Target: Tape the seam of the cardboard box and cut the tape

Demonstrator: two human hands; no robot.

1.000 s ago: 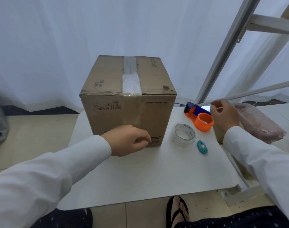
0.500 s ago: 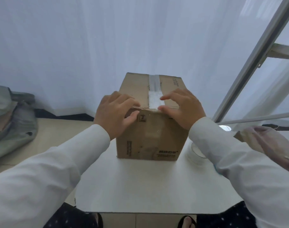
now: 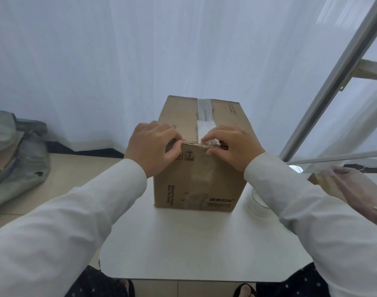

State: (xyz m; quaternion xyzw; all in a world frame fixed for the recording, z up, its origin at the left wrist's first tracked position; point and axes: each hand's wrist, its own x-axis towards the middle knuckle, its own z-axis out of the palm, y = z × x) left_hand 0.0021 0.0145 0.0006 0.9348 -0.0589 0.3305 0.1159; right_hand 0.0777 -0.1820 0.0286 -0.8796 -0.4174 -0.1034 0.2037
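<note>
A brown cardboard box [image 3: 196,181] stands upright on the white table [image 3: 183,243]. A strip of clear tape [image 3: 204,108] runs along its top seam and folds over the near top edge. My left hand [image 3: 153,146] grips that edge just left of the seam, thumb on the front face. My right hand [image 3: 232,146] is on the seam itself, thumb and forefinger pinching the crinkled tape end at the edge. A clear tape roll [image 3: 256,202] lies to the right of the box, mostly hidden by my right sleeve. No cutter or dispenser is visible.
A grey bag [image 3: 16,159] lies on the floor at the left. A slanted metal frame [image 3: 333,82] rises at the right, with a pinkish plastic-wrapped bundle [image 3: 359,189] below it. White curtain hangs behind the box. My feet show under the table's near edge.
Both hands came up to the box's near top edge from lower down and from the right. Since half a second ago the fingers have curled in, the right ones pinching the tape.
</note>
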